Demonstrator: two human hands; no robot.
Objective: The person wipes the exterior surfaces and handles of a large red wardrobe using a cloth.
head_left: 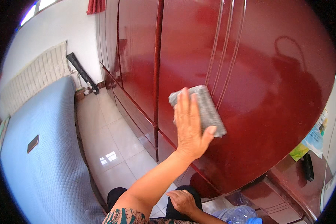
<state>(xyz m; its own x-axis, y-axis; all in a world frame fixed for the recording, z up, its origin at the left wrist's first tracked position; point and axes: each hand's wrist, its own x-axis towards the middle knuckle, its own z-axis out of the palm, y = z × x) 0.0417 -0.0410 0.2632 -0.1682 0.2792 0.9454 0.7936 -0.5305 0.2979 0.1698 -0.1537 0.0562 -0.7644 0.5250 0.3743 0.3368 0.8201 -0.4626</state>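
Observation:
A folded grey cloth [209, 108] lies against the glossy dark red wardrobe door [261, 93]. My left hand [192, 127] presses the cloth to that door, palm down on it, fingers stretched upward and thumb by its lower edge. Part of the cloth is hidden under the fingers. Lower down, my right hand [183, 202] rests on my dark-trousered knee, its fingers loosely curled with nothing visible in them.
A bed with a light blue quilted cover [44, 156] runs along the left, with a dark phone-like rectangle [33, 144] on it. A long black case [82, 72] leans in the far corner. Clear plastic bottles [239, 214] stand at the lower right, near a low reddish-brown cabinet [287, 175].

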